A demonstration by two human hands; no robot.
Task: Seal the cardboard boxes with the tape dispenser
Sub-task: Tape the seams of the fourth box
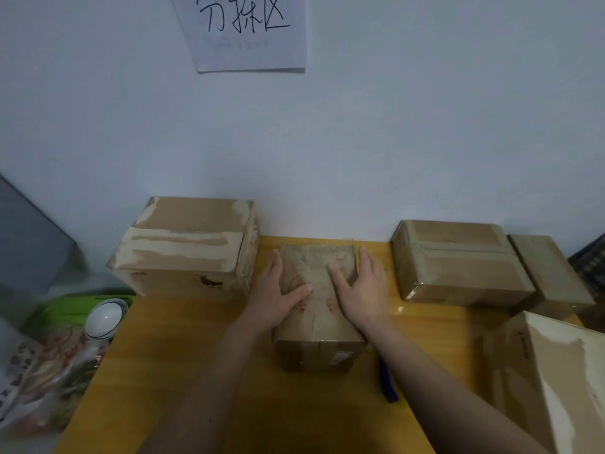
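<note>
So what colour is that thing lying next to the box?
Dark blue: the object lies on the table, beside the middle box, seen in the head view.

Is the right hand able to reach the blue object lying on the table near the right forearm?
Probably yes. The blue object lies on the table beside the right forearm; the right hand holds nothing, only pressing the middle box.

Closed brown box [319, 290] at table centre

Yellow wooden table [183, 365]: middle box [319, 335], four other boxes around, blue-handled tool [388, 381].
</note>
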